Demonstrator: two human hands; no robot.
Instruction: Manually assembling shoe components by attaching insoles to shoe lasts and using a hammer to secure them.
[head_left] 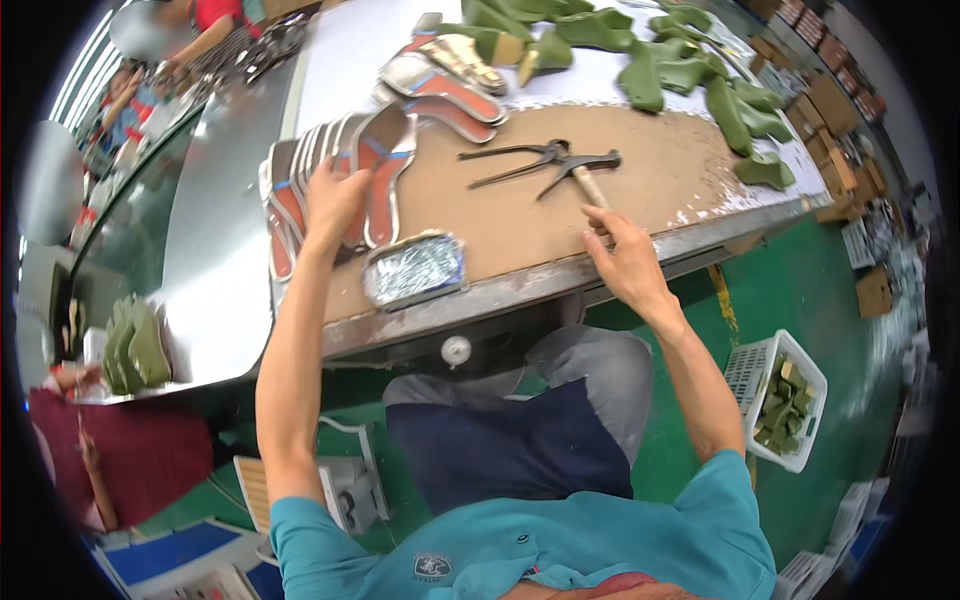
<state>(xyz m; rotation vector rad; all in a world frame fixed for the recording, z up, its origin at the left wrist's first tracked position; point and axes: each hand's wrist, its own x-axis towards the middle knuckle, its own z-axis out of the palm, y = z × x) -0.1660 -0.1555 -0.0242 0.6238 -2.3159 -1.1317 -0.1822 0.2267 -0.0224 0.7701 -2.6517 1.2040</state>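
Observation:
My left hand rests on a fanned stack of flat shoe insoles, red-brown with silver edges, at the left of the brown work board. My right hand is at the board's front edge, closed round the wooden handle of a hammer whose dark head lies beside a pair of metal pincers. A small tin filled with shiny nails sits between my hands near the front edge.
More insoles and several green shoe lasts lie at the back of the table. A white basket of green pieces stands on the green floor at right. Other people work at the far left beside a metal conveyor.

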